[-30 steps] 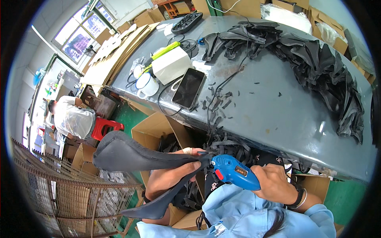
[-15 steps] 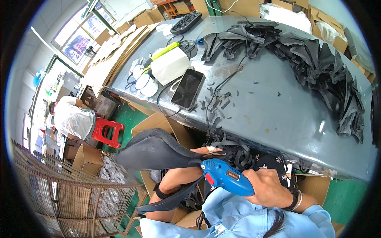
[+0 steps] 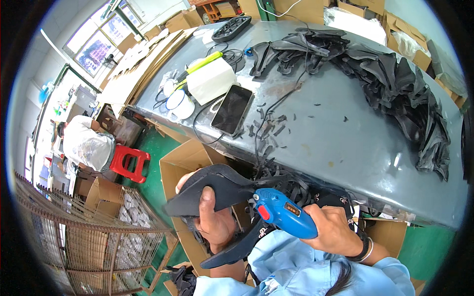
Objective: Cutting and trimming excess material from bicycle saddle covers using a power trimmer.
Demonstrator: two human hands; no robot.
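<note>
Head view, looking down. The black piece (image 3: 224,185) is at 7 o'clock, just below centre, its broad end toward 8 and its narrow end toward the tool. The left hand (image 3: 215,222), between 6 and 7, is clamped on it, thumb flat on top, fingers behind, seemingly to steady the soft material. A second dark wing (image 3: 234,246) curves below at 6; whether it joins the piece is hidden.

At 5 o'clock is the blue tool (image 3: 284,209), the right hand (image 3: 333,232) closed round its rear, probably for control of the nose. That nose meets the piece's narrow end; I cannot tell whether they touch.

The table (image 3: 345,148) slopes across above. Black pieces (image 3: 390,74) lie heaped along its far side from 1 to 3, perhaps leaving the near side free. Small scraps (image 3: 274,126) scatter at 2, close in. The phone (image 3: 232,109) rests at 12 and the cup (image 3: 180,104) at 10, apparently within reach. At 9, an open carton (image 3: 185,157) stands under the edge, possibly to catch offcuts.
</note>
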